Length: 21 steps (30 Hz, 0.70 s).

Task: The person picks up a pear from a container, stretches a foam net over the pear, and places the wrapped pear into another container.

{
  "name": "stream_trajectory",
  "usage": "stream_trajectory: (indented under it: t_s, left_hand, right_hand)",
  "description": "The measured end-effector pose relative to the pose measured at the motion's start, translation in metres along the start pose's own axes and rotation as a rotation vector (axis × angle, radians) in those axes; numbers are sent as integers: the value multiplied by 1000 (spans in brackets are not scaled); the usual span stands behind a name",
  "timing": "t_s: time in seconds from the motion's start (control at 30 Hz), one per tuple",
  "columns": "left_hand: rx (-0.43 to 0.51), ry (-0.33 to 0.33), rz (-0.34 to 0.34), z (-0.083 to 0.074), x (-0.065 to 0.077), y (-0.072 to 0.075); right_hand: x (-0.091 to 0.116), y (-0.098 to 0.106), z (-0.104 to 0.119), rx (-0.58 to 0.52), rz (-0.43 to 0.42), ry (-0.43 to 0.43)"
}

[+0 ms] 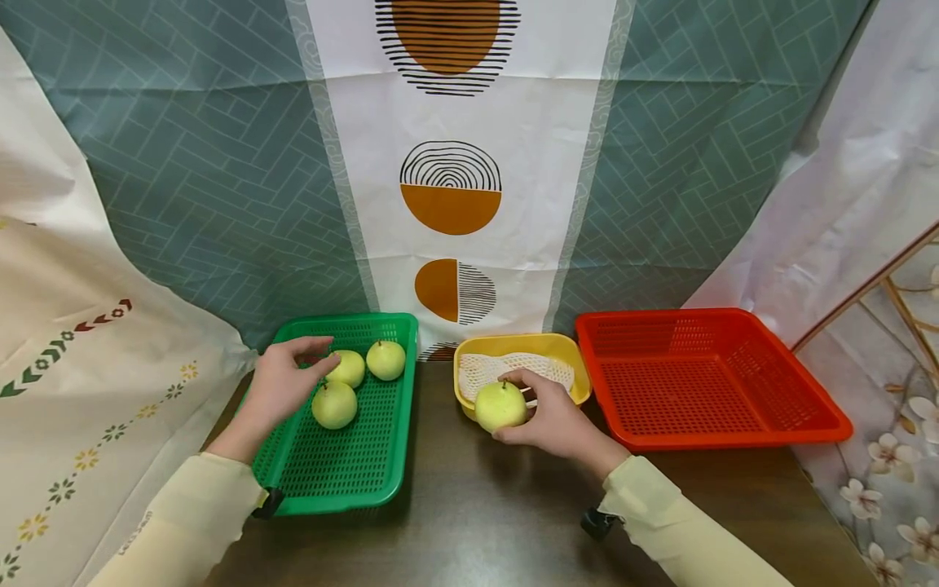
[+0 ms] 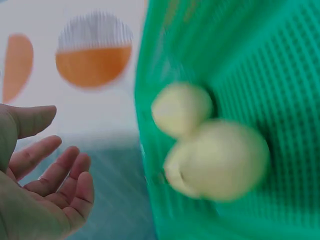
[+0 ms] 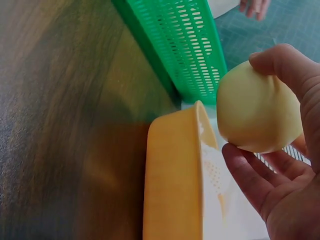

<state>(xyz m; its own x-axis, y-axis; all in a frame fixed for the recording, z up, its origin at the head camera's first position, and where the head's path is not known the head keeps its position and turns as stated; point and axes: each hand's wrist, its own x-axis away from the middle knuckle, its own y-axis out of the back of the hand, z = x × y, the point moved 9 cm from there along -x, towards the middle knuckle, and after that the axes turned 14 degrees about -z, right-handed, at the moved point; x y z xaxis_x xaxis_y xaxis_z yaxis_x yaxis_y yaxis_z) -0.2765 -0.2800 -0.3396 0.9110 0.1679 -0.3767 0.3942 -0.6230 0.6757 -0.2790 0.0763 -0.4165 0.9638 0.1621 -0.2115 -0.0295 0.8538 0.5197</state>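
My right hand grips a round yellow-green pear with thumb and fingers, stem upward, above the front of the yellow basket. White foam netting lies in that basket. In the right wrist view, the held pear is close over the basket's rim. Over the left side of the green basket, my left hand holds nothing, its thumb and fingers apart. Three more pears sit in the green basket: one at the front, one behind it and one to the right.
A red basket with nothing in it stands right of the yellow one. All three baskets are on a dark wooden table. Patterned cloth hangs behind them, and a pale flowered cloth is at the left.
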Motion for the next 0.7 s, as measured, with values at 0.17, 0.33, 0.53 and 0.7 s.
stream_trajectory:
  t_s: [0.17,0.33,0.53,0.7]
  left_hand:
    - [55,-53,33,-46,12,-29]
    - [98,-50,105,-76,28,-59]
    - [150,-49,182,-102,51,-92]
    - [130,-71,241,-117,65,-119]
  right_hand:
    - [2,5,-4,26,-10,-18]
    - [3,7,-5,50,5,-17]
    - [6,6,-4,36,46,-9]
    - [8,7,-5,41,53,-2]
